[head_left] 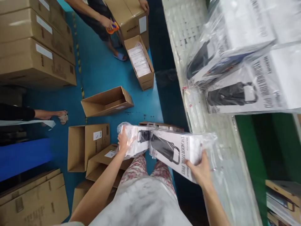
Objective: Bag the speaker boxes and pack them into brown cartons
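Note:
My left hand (123, 140) grips the outer end of a white product box (134, 145) wrapped in clear plastic. In my right hand (199, 168) is a second plastic-wrapped box (169, 150), printed with a black bottle and the words "Thunder Trail Pro". Both boxes hang in front of my legs, their inner ends meeting in the middle. Just beyond them a brown carton (162, 125) on the floor is mostly hidden. To the right, more wrapped boxes (249, 83) of the same kind are stacked on the conveyor.
A pale conveyor (225, 157) runs along my right. Open cartons (107, 102) stand on the blue floor (98, 62) to the left, beside tall stacked cartons (30, 58). Ahead, a person's hand (107, 23) holds an orange tape dispenser (113, 28) at a carton (131, 23).

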Demonstrator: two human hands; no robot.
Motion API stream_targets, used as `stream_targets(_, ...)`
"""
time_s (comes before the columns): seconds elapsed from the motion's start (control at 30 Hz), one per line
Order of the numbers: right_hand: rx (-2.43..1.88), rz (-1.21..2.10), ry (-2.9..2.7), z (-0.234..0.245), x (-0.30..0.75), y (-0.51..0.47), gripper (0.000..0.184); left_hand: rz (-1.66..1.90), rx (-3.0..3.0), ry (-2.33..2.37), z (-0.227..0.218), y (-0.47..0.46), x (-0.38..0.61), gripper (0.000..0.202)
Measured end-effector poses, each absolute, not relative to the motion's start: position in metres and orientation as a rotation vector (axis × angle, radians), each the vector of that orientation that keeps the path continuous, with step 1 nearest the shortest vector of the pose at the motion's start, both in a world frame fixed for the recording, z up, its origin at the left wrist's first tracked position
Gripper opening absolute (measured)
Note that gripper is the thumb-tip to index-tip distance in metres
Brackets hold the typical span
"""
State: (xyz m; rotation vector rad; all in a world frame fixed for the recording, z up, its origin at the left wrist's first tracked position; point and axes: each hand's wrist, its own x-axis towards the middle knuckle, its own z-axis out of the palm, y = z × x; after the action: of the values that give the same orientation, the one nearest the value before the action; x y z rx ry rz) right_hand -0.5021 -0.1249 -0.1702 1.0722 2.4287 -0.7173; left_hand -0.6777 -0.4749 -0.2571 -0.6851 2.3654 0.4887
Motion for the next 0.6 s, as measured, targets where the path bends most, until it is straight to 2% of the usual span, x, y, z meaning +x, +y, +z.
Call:
stream_targets(0.13,1.277,-0.646,2.247,-0.239,-0.549,-0.180,0.111,0.409,-0.678,2.358,-0.281,-0.452,-0.708,0.115)
stream_targets(0.3,1.296,-0.438,2.311,-0.283,-0.595,-0.214,0.115,0.398,-0.480,2.428,-0.280,-0.425,-0.725,0.116)
stream_targets(0.43,1.390,-0.523,2.272,-0.305,-0.606,-0.244,0.120,0.371,-0.433,2.524,-0.280,-0.423,-0.718,0.114)
stream_targets(0.6,1.402,-0.601,2.293,-0.350,-0.595,-0.276,0.117,0.381,-0.601,2.625,-0.301,-0.435,-0.684,0.106)
